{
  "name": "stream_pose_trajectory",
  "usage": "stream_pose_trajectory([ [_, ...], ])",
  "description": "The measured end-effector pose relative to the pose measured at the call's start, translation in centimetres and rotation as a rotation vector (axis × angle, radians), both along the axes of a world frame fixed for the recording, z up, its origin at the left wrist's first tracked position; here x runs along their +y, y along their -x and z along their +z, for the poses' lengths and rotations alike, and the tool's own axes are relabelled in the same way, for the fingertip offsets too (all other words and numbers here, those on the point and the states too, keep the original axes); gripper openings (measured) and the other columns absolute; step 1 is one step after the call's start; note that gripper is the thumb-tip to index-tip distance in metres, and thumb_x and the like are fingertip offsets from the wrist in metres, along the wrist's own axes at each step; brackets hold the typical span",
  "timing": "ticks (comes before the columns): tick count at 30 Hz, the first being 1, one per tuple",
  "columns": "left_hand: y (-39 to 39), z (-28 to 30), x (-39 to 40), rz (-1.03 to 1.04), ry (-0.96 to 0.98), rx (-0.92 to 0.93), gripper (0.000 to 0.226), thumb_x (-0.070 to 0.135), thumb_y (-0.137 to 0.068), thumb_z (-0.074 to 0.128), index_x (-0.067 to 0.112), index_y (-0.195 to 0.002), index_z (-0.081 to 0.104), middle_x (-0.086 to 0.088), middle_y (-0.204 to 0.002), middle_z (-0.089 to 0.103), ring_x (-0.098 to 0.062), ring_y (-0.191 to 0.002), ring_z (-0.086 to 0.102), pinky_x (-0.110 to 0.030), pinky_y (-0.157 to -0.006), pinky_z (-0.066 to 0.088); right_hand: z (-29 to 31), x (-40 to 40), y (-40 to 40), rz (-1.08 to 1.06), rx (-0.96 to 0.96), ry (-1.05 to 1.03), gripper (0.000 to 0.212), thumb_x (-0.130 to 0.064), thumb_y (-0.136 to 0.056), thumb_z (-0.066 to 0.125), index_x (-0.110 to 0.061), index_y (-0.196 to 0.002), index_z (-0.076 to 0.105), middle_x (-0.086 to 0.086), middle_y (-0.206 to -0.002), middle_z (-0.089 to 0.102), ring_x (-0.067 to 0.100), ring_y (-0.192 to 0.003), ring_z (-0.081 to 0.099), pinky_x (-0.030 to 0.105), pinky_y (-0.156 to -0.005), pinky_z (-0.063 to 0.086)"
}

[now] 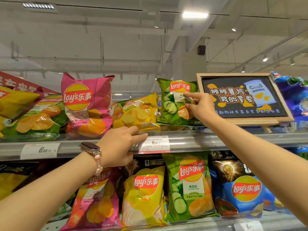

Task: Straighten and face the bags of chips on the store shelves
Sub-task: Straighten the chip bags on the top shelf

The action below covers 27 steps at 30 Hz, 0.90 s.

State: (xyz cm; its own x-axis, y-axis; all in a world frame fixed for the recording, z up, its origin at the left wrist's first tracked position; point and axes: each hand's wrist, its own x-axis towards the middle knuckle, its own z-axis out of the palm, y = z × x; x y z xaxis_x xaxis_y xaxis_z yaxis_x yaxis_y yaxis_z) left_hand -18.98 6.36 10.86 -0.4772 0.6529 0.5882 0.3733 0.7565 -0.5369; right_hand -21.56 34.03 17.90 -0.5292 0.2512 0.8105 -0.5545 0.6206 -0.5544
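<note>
The left hand [119, 145] reached up from the lower left of the frame to the middle, its forearm slanting across the lower shelf's bags and a watch with a pink bead strap [93, 150] on the wrist. Its fingers lay fairly straight along the front rail of the upper shelf [216, 139], the forefinger touching the bottom edge of the yellow bag [136, 112] and a lower finger resting beside the price tag [154, 144]; the thumb was tucked under the rail. It grasped nothing that could be seen, though the underside of the hand was hidden.

The yellow bag lay slumped backward in the centre of the upper shelf, crumpled, its logo tilted away. Left of it a pink bag [86, 104] stood upright and faced forward, and further left a green-and-orange bag [40, 117] leaned low.

The right hand [200, 105] came up from the lower right edge, arm extended to the right of centre. Its forefinger and thumb pinched the front film of the green cucumber bag [175, 104], the other fingers curled below. That bag stood nearly upright on the upper shelf, logo forward, just beside a framed chalkboard sign [241, 97] at its right.

On the lower shelf, pink, yellow, green and blue bags stood in a row facing forward.
</note>
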Motion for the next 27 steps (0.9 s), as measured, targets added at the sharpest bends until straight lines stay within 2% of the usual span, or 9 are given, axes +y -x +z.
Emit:
stream_pose_trajectory([
  [5,0.2,0.1,-0.2,-0.022,0.007,0.008,0.067,0.040,-0.084,0.056,0.040,-0.145,0.027,0.009,-0.130,0.043,-0.011,-0.109,0.049,-0.026,-0.071,0.048,1.1,0.7,-0.5,0.109,0.028,0.188,0.039,-0.002,-0.086,0.065,-0.021,-0.120,0.066,0.007,-0.128,0.060,0.023,-0.114,0.057,0.042,-0.096,0.050],
  [8,0.0,0.2,-0.4,-0.068,-0.030,-0.075,0.071,0.059,-0.080,0.060,0.038,-0.143,0.034,0.013,-0.130,0.042,-0.007,-0.110,0.048,-0.018,-0.072,0.041,1.3,0.8,-0.8,0.166,0.010,0.215,0.041,-0.003,-0.086,0.066,-0.023,-0.122,0.064,0.008,-0.131,0.058,0.024,-0.115,0.056,0.044,-0.094,0.051],
  [11,-1.0,0.6,0.2,-0.321,-0.432,-0.246,0.067,0.070,-0.072,0.058,0.025,-0.121,0.061,0.010,-0.114,0.054,-0.007,-0.102,0.052,-0.020,-0.079,0.043,1.0,0.3,-1.2,0.205,0.063,0.239,0.042,-0.003,-0.086,0.065,-0.023,-0.123,0.063,0.007,-0.131,0.058,0.022,-0.116,0.056,0.043,-0.094,0.052],
  [13,-1.1,1.4,1.6,-0.513,-0.763,-0.176,0.044,0.054,-0.081,0.063,0.015,-0.101,0.067,0.004,-0.100,0.059,-0.011,-0.092,0.056,-0.027,-0.078,0.047,0.6,-0.3,-1.5,0.242,0.099,0.233,0.042,-0.002,-0.087,0.064,-0.021,-0.123,0.063,0.007,-0.129,0.060,0.021,-0.114,0.058,0.043,-0.094,0.052],
  [14,-1.1,2.1,2.6,-0.558,-0.919,-0.172,0.037,0.045,-0.083,0.065,0.012,-0.099,0.065,0.001,-0.098,0.061,-0.013,-0.091,0.057,-0.029,-0.079,0.049,0.4,-0.6,-1.5,0.261,0.112,0.225,0.041,-0.002,-0.087,0.064,-0.021,-0.123,0.063,0.006,-0.127,0.061,0.021,-0.114,0.058,0.044,-0.094,0.051],
  [17,-1.1,4.8,5.4,-0.618,-1.254,-0.460,0.054,0.046,-0.079,0.069,0.015,-0.119,0.054,-0.003,-0.116,0.059,-0.016,-0.102,0.059,-0.034,-0.088,0.052,-0.3,-1.6,-1.7,0.262,0.154,0.156,0.040,-0.003,-0.086,0.064,-0.019,-0.123,0.064,0.004,-0.124,0.063,0.018,-0.115,0.058,0.042,-0.097,0.050],
  [19,-1.0,6.3,6.8,-0.619,-1.328,-0.654,0.075,0.052,-0.072,0.072,0.019,-0.133,0.042,-0.003,-0.129,0.052,-0.017,-0.110,0.055,-0.032,-0.086,0.051,-0.6,-2.1,-1.8,0.253,0.164,0.124,0.040,-0.003,-0.086,0.065,-0.019,-0.123,0.064,0.003,-0.124,0.063,0.016,-0.117,0.056,0.040,-0.101,0.047],
  [23,-0.4,7.1,8.2,-0.562,-1.317,-0.687,0.089,0.039,-0.066,0.083,0.020,-0.140,0.037,-0.006,-0.123,0.054,-0.016,-0.102,0.056,-0.019,-0.065,0.043,-1.1,-2.3,-2.0,0.264,0.182,0.135,0.041,-0.002,-0.086,0.064,-0.016,-0.124,0.063,0.002,-0.124,0.063,0.013,-0.119,0.055,0.036,-0.102,0.046],
  [27,-0.2,7.4,7.6,-0.651,-1.385,-0.746,0.077,0.025,-0.069,0.083,0.018,-0.135,0.045,-0.001,-0.104,0.063,-0.009,-0.079,0.068,-0.019,-0.054,0.053,-1.1,-1.9,-2.3,0.308,0.177,0.074,0.056,-0.009,-0.085,0.068,-0.021,-0.137,0.050,-0.003,-0.128,0.056,0.011,-0.116,0.053,0.025,-0.092,0.049],
])
